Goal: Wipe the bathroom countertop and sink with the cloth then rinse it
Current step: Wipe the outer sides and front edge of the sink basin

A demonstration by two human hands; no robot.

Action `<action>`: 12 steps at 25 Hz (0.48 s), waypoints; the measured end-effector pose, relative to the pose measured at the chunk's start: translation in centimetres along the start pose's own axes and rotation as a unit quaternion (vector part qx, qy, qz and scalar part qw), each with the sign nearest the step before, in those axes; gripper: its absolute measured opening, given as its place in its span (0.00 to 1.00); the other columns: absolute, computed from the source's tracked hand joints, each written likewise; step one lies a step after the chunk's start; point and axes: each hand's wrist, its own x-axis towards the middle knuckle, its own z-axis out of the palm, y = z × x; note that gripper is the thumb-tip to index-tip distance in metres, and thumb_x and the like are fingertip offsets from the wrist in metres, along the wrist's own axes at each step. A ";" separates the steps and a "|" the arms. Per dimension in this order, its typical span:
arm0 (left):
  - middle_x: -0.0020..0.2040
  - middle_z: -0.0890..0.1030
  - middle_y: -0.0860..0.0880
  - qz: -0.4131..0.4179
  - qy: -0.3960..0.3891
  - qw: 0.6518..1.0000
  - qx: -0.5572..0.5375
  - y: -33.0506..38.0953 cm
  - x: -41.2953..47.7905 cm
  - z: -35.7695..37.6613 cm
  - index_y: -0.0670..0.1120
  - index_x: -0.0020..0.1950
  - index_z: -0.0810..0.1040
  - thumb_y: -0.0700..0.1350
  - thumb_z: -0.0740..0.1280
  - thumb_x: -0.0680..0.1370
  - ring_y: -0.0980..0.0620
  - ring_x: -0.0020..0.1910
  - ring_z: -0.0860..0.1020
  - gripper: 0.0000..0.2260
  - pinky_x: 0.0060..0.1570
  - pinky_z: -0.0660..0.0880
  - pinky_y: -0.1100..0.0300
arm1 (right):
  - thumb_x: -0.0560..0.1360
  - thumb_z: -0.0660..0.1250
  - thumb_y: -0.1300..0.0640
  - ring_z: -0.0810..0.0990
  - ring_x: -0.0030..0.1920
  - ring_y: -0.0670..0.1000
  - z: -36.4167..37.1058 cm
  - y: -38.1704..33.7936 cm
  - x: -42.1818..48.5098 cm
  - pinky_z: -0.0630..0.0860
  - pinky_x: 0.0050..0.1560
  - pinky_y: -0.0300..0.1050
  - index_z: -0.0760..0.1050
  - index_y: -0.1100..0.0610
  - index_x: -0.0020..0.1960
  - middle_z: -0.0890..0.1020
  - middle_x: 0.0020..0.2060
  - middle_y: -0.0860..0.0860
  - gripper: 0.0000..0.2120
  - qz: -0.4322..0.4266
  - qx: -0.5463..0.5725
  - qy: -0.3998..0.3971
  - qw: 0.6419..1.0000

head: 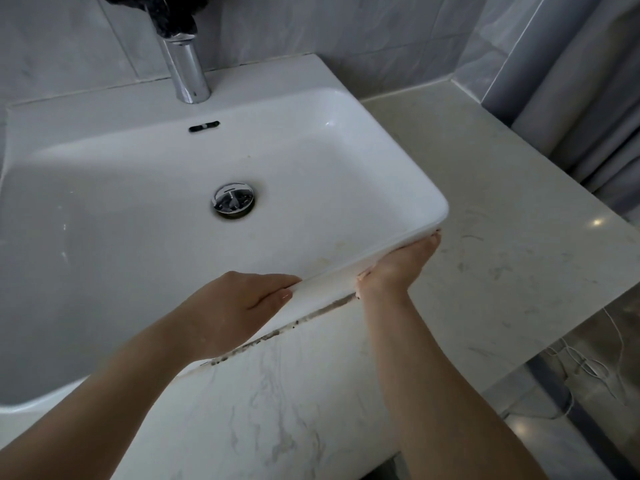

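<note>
Left hand holds the front rim of the white square china sink, maybe to steady; right hand, set apart, presses flat under the corner, maybe wiping.

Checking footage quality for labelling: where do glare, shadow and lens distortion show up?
Head view: the wide-angle lens bows the sink rim; its left side lies in dim shadow; a glare spot sits on the countertop at right; the faucet gleams; the dark object at top is indistinct.
</note>
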 end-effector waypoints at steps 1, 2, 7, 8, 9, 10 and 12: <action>0.48 0.81 0.58 -0.004 0.004 1.000 0.011 -0.3 -0.5 -0.1 0.62 0.59 0.74 0.52 0.52 0.81 0.59 0.46 0.76 0.14 0.49 0.71 0.63 | 0.66 0.57 0.25 0.68 0.70 0.53 -0.1 0.3 -0.3 0.62 0.71 0.62 0.58 0.45 0.75 0.63 0.74 0.50 0.43 0.008 0.022 0.006 1.000; 0.48 0.81 0.58 -0.007 0.007 1.000 0.018 -0.6 -0.9 -0.1 0.63 0.59 0.74 0.53 0.52 0.81 0.60 0.47 0.76 0.14 0.50 0.71 0.62 | 0.65 0.56 0.24 0.64 0.73 0.52 0.0 -0.1 -2.1 0.60 0.73 0.60 0.56 0.46 0.76 0.60 0.75 0.49 0.45 0.012 0.012 0.013 1.000; 0.49 0.80 0.59 0.001 0.011 0.999 0.032 -0.7 -1.1 -0.2 0.62 0.60 0.73 0.53 0.51 0.81 0.61 0.47 0.75 0.14 0.50 0.71 0.63 | 0.64 0.56 0.22 0.65 0.70 0.47 1.5 0.5 -9.0 0.57 0.73 0.58 0.54 0.37 0.74 0.61 0.74 0.41 0.43 0.027 -0.077 -0.005 0.997; 0.50 0.80 0.60 0.001 0.013 0.999 0.040 -0.9 -1.3 -0.2 0.63 0.61 0.72 0.53 0.50 0.81 0.61 0.47 0.75 0.14 0.50 0.71 0.63 | 0.62 0.55 0.21 0.68 0.69 0.48 1.2 0.0 -6.7 0.57 0.73 0.57 0.60 0.41 0.74 0.66 0.72 0.43 0.44 0.019 -0.070 0.013 0.997; 0.51 0.80 0.60 0.000 0.015 0.999 0.051 -1.1 -1.6 -0.1 0.63 0.62 0.71 0.53 0.50 0.81 0.60 0.48 0.75 0.15 0.50 0.71 0.62 | 0.63 0.55 0.23 0.72 0.67 0.51 1.0 0.0 -3.5 0.59 0.73 0.58 0.65 0.45 0.72 0.72 0.69 0.46 0.43 0.019 -0.042 0.016 0.999; 0.50 0.80 0.59 0.000 0.020 0.998 0.061 -1.5 -2.0 -0.1 0.63 0.63 0.70 0.54 0.49 0.81 0.59 0.47 0.76 0.15 0.51 0.72 0.61 | 0.63 0.55 0.25 0.75 0.65 0.54 1.2 -0.5 -1.2 0.62 0.71 0.61 0.67 0.46 0.70 0.75 0.67 0.48 0.41 0.020 0.006 -0.006 1.000; 0.50 0.80 0.58 0.001 0.038 0.997 0.074 -2.3 -2.9 0.0 0.64 0.63 0.70 0.56 0.48 0.81 0.58 0.46 0.77 0.16 0.50 0.73 0.59 | 0.68 0.57 0.32 0.73 0.66 0.56 0.9 -1.2 -1.3 0.63 0.69 0.63 0.64 0.44 0.71 0.71 0.70 0.50 0.33 0.024 0.012 0.014 1.000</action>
